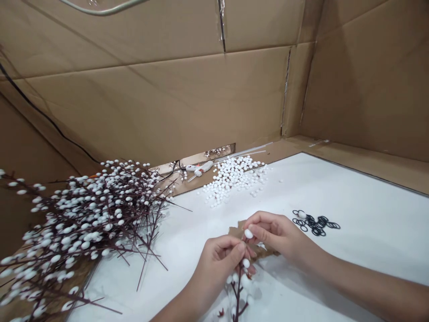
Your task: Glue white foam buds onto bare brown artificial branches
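My left hand (pixel 214 264) is closed, pinching the upper end of a dark brown artificial berry branch (pixel 237 295) whose twigs bear white berries. A single white berry (pixel 248 233) sits between the thumb and fingers of my right hand (pixel 276 232), close to the tip of that branch. The fingertips of both hands almost meet, so the exact contact between berry and twig is hidden. Beneath the hands lies a torn piece of brown cardboard (pixel 236 229), partly covered by them.
Many berry branches (pixel 97 210) are heaped at left. Loose white berries (pixel 234 174) are scattered at the back of the white board (pixel 362 192), near a white glue gun (pixel 203 168) and glue sticks (pixel 250 151). Black rings (pixel 317 225) lie at right. Cardboard walls (pixel 201 98) enclose the table.
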Motion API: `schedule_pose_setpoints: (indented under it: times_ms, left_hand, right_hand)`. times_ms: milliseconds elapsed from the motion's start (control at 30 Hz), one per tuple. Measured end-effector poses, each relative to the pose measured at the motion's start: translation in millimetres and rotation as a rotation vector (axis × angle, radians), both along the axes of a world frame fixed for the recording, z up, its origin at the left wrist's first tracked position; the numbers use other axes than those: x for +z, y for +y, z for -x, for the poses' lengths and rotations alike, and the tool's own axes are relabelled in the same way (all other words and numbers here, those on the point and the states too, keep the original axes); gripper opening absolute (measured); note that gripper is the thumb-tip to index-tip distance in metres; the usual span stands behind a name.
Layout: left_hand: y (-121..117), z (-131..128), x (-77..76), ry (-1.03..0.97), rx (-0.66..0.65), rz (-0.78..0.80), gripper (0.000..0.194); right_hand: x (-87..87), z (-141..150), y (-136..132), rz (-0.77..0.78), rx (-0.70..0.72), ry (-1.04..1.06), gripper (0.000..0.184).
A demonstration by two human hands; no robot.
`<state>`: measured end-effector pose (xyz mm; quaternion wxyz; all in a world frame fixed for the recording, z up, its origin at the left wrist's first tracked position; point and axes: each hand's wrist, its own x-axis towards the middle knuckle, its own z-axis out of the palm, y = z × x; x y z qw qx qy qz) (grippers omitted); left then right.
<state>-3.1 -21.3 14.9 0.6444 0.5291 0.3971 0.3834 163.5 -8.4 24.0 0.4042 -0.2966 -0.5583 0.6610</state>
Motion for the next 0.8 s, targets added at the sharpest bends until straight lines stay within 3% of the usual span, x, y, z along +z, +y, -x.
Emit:
schedule_pose_setpoints:
  times_ms: [433,800]
  left_hand:
    - [-2.9,-1.8,1.5,0.025,0.024,-0.001,0.029]
    - [-4.2,-2.5,2.8,0.007,0.034,0.012,0.031]
  right_hand:
    - [-0.7,2.5,-3.3,0.077,-0.068,-0.063,0.028]
    - [-2.9,6.0,-3.8,0.1,0.012,0.049,0.024]
